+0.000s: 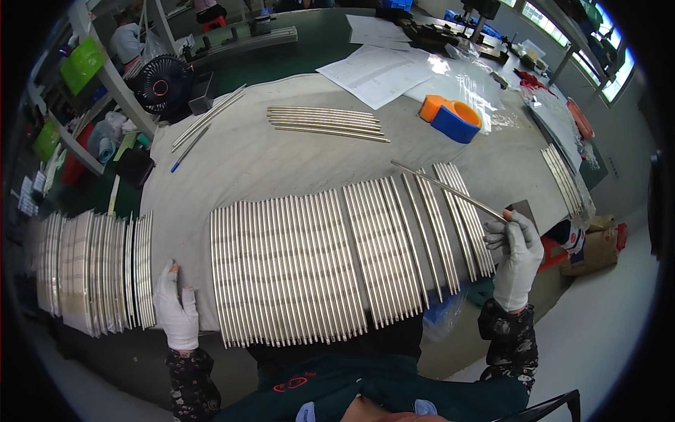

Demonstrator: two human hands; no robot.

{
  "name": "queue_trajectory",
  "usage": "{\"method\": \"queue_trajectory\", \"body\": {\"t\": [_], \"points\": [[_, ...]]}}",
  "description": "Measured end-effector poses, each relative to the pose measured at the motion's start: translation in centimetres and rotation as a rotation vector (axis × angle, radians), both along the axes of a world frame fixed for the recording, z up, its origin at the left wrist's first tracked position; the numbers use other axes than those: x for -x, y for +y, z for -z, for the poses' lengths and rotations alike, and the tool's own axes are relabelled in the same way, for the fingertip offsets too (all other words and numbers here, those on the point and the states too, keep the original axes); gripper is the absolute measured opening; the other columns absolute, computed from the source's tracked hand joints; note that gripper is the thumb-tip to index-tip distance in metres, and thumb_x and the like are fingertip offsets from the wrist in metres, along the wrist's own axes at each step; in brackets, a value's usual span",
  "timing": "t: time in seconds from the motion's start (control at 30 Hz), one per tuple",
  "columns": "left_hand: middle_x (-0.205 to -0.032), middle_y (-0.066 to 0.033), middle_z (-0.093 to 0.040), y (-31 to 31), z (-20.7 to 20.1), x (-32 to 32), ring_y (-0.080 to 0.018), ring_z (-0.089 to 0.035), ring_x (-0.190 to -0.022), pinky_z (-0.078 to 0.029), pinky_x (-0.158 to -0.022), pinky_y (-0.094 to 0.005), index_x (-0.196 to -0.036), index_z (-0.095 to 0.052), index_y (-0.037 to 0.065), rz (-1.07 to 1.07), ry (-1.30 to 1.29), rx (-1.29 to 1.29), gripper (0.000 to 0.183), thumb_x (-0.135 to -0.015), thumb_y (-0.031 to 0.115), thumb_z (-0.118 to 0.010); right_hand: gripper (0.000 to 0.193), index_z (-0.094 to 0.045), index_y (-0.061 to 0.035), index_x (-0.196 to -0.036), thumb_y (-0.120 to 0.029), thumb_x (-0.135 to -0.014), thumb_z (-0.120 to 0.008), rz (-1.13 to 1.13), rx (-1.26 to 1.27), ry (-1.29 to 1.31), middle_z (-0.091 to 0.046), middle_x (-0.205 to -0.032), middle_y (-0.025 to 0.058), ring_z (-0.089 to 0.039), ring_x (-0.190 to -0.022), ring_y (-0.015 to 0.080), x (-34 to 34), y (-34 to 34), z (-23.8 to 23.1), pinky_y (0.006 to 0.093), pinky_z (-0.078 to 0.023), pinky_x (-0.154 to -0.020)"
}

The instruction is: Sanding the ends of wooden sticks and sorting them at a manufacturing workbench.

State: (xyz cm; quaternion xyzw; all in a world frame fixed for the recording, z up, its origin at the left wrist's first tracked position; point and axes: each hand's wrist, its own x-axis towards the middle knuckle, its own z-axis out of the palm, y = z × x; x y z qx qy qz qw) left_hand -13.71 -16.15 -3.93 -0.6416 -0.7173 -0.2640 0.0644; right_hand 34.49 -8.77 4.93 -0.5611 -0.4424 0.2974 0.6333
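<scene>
My right hand [519, 259], in a white glove with bare fingertips, pinches one end of a thin metal rod [450, 188]. That rod slants up and leftward over a few spaced rods [430, 228]. My left hand [178, 309], gloved the same way, lies at the table's near edge with thumb and fingers apart, holding nothing. To its right a wide row of silvery rods [281, 267] lies side by side, followed by a narrower group [385, 253]. A small group of rods [465, 221] lies beside my right hand. Left of my left hand are rods in clear plastic [88, 271].
Several rods [327, 123] and a blue-capped pen [188, 151] lie farther back. An orange and blue tape ring [451, 118] stands near paper sheets [376, 74]. A black fan [163, 84] is at the back left. More rods [561, 181] lie at the right edge.
</scene>
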Motion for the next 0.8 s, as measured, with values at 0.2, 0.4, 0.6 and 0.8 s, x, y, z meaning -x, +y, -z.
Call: {"method": "queue_trajectory", "body": {"t": [0.2,0.4,0.6,0.8], "points": [[-0.127,-0.0177,-0.052,-0.3,-1.1,-0.5,-0.0339,-0.05,-0.114,-0.038,-0.098,-0.0405,-0.125,-0.047,-0.003,-0.013,0.018,0.011,0.043,-0.092,0.025,-0.051,0.023,-0.057,0.0068,-0.112,-0.004,-0.093,-0.048,-0.286,0.11,0.132,-0.067,-0.089,0.014,-0.066,-0.075,0.0164,4.3,7.9,-0.1,0.0233,-0.052,-0.068],[-0.129,-0.0179,-0.051,-0.1,-1.4,-1.1,-0.0338,-0.05,-0.115,-0.037,-0.098,-0.0405,-0.124,-0.049,-0.003,-0.015,-0.013,0.014,0.047,-0.094,0.033,-0.049,0.022,-0.057,0.0059,-0.112,-0.002,-0.093,-0.049,-0.348,0.254,0.271,-0.065,-0.091,0.0111,-0.065,-0.074,0.0146,8.1,15.7,2.2,0.0227,-0.054,-0.064],[-0.13,-0.0179,-0.05,-0.3,-1.7,-1.2,-0.0338,-0.048,-0.118,-0.036,-0.1,-0.0405,-0.126,-0.048,-0.003,-0.02,-0.018,0.066,0.051,-0.095,0.037,-0.047,0.023,-0.065,-0.0032,-0.106,-0.002,-0.083,-0.06,-0.295,0.238,-0.633,-0.065,-0.09,0.0087,-0.063,-0.079,0.017,6.9,18.5,4.4,0.031,-0.05,-0.072],[-0.13,-0.0188,-0.049,-0.4,-1.7,-1.1,-0.0342,-0.047,-0.119,-0.035,-0.101,-0.0406,-0.126,-0.048,-0.003,-0.03,-0.056,0.078,0.053,-0.095,0.04,-0.045,0.019,-0.065,-0.0065,-0.096,-0.007,-0.077,-0.065,-0.32,0.04,-1.073,-0.059,-0.091,0.0125,-0.058,-0.091,0.0311,7.3,18.1,4.2,0.0379,-0.047,-0.079]]}}
